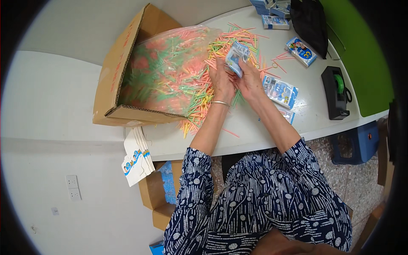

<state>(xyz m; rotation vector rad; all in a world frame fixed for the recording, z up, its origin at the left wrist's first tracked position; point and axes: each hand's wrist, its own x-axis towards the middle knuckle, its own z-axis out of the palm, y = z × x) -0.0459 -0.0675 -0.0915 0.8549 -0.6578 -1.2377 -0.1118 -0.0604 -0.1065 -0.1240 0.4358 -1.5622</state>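
A small blue-and-white packet [237, 56] is gripped in my right hand [250, 83], its upper end tilted away from me. My left hand [222, 83], with a bangle at the wrist, is closed just left of the packet. Thin pink sticks show between the two hands, and my left fingers appear to hold them; the fingertips are partly hidden. Beneath and around both hands spreads a heap of thin pink, green and yellow sticks [199, 95]. It spills from a clear plastic bag [170, 68] lying in an open cardboard box [108, 93] on its side.
More packets [280, 91] lie right of my right forearm, one [301, 52] further back. Small boxes [275, 22] and a black bag [309, 25] sit at the far right. A black tape dispenser [335, 93] stands near the green panel [365, 63]. Folded white cards [138, 157] hang over the table edge.
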